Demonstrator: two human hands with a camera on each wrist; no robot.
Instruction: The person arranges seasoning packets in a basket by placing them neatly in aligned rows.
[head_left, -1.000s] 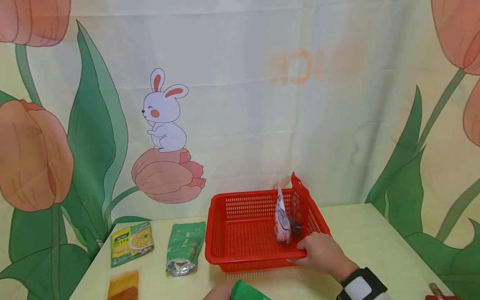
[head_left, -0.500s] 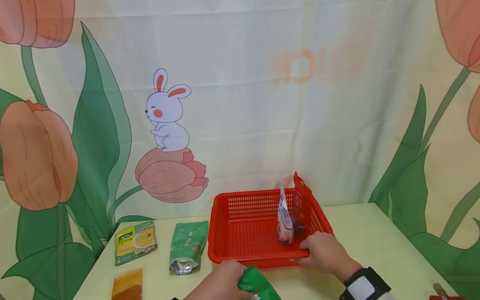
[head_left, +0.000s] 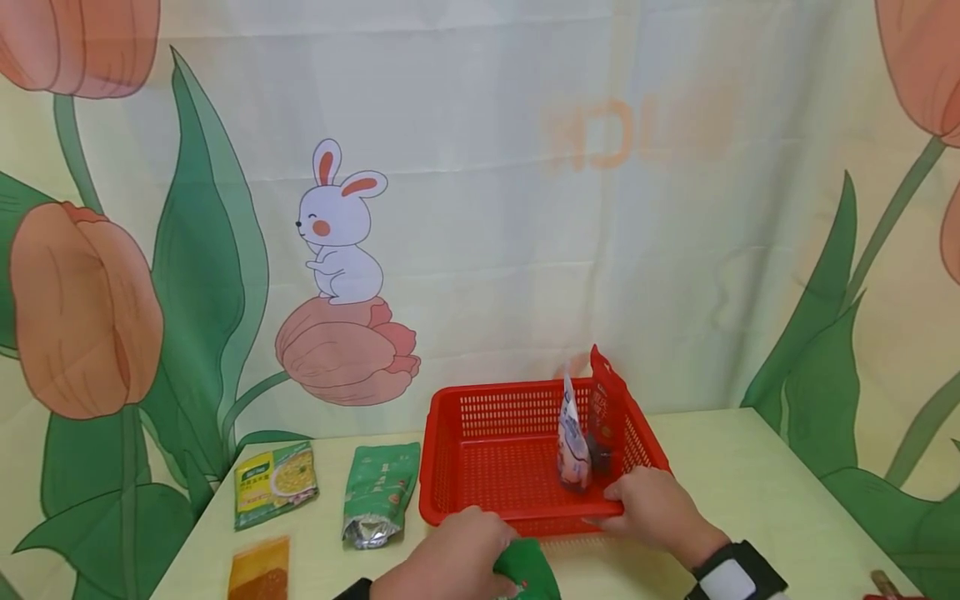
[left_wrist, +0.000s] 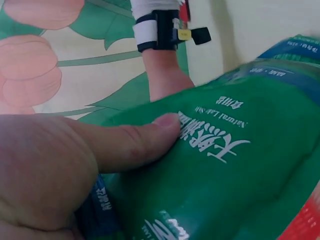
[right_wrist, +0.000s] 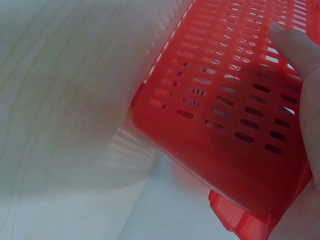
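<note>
Judging from the head view, I'd worry that the upright white-and-pink plastic pouch (head_left: 573, 450) and red plastic pouch (head_left: 606, 412), right of centre in the rectangular red plastic basket (head_left: 498, 482), might topple if the right hand (head_left: 651, 510) jerked the near rim it grips; at lower centre the left hand (head_left: 459, 554) pinches a glossy green plastic salt bag (head_left: 531, 570). The left wrist view shows that thumb touching the white print, fingers hidden. The right wrist view has the other thumb, upper right, against the slotted wall.
</note>
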